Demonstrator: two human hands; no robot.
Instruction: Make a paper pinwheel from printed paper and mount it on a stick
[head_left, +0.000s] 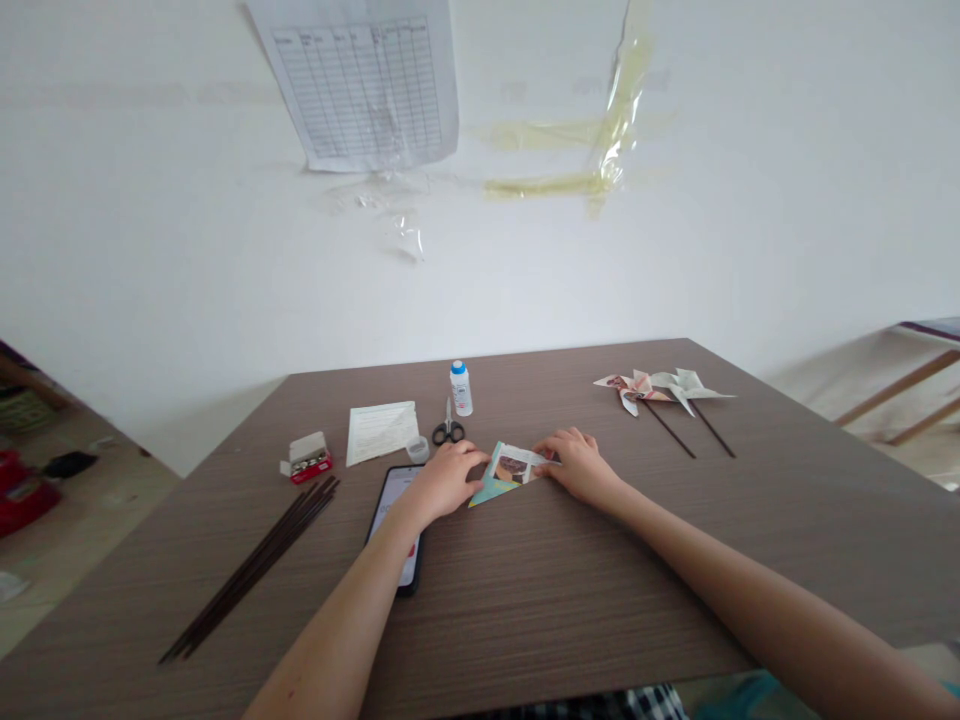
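A printed paper (504, 475), folded into a triangle, lies on the brown table in front of me. At its left edge my left hand (448, 480) pinches or presses the paper with thumb and fingers. My right hand (579, 465) has its fingertips closed on the right corner. Under my left forearm lies a phone (409, 572), partly covered. Just beyond the left hand are black-handled scissors (448, 430) and a small clear cap or cup (418, 450). A white bottle with a blue cap (461, 390) stands upright behind them.
Dark thin sticks (251, 570) lie in a bundle at the left. Near them are an open red-and-white box (307, 460) and stacked paper sheets (381, 432). Two paper pinwheels (634, 390) on sticks rest at the back right. A wall (525, 290) borders the table's far edge.
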